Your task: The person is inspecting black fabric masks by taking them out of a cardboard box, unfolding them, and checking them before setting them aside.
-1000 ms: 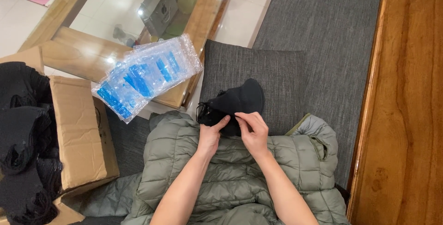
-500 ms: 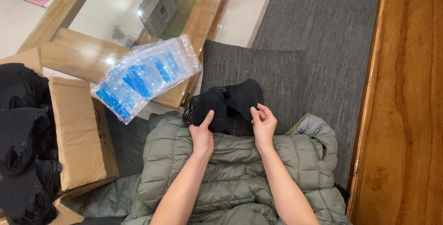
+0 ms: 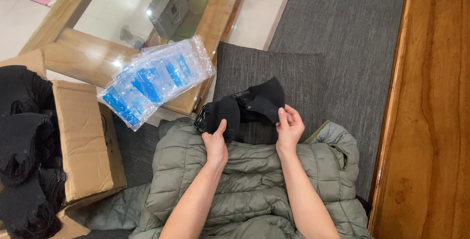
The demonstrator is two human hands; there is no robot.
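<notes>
Both hands hold a black fabric face mask (image 3: 247, 106) spread out over my lap. My left hand (image 3: 215, 143) pinches its left half, thumb on top. Its right half is gripped at the lower edge by my right hand (image 3: 290, 127). The mask hangs above an olive green puffer jacket (image 3: 254, 180) that covers my legs, and in front of a dark grey cushion (image 3: 293, 80).
A stack of clear plastic bags with blue print (image 3: 154, 80) lies on the corner of a glass-topped wooden table (image 3: 215, 18). An open cardboard box (image 3: 83, 141) with black fabric items (image 3: 24, 151) stands at left. A wooden surface (image 3: 435, 111) runs along the right.
The mask was bunched between my hands close together; my hands have moved apart and the mask is now spread open sideways.
</notes>
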